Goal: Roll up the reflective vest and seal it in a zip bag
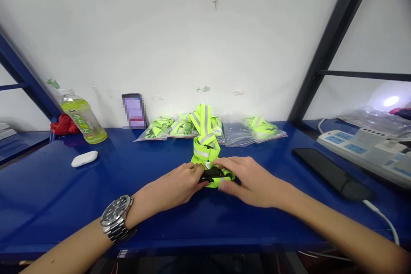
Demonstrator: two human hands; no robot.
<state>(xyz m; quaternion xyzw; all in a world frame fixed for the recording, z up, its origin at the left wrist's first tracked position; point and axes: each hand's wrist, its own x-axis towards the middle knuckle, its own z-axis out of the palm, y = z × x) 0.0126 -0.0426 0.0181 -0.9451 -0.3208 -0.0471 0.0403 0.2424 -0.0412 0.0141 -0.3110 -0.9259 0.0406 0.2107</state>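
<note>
A neon-yellow reflective strap (204,139) with grey stripes runs from the back of the blue table (160,218) toward me. Its near end is bundled around a black buckle (212,174). My left hand (180,184), with a steel watch on the wrist, pinches that bundle from the left. My right hand (248,180) grips the same bundle from the right, fingers laid over it. Both hands rest on the table surface.
Several clear bags of folded neon straps (167,127) lie along the wall. A green drink bottle (81,116), a propped phone (134,110) and a white earbud case (84,158) sit at the left. A black phone on a cable (332,175) and a power strip (362,147) lie right.
</note>
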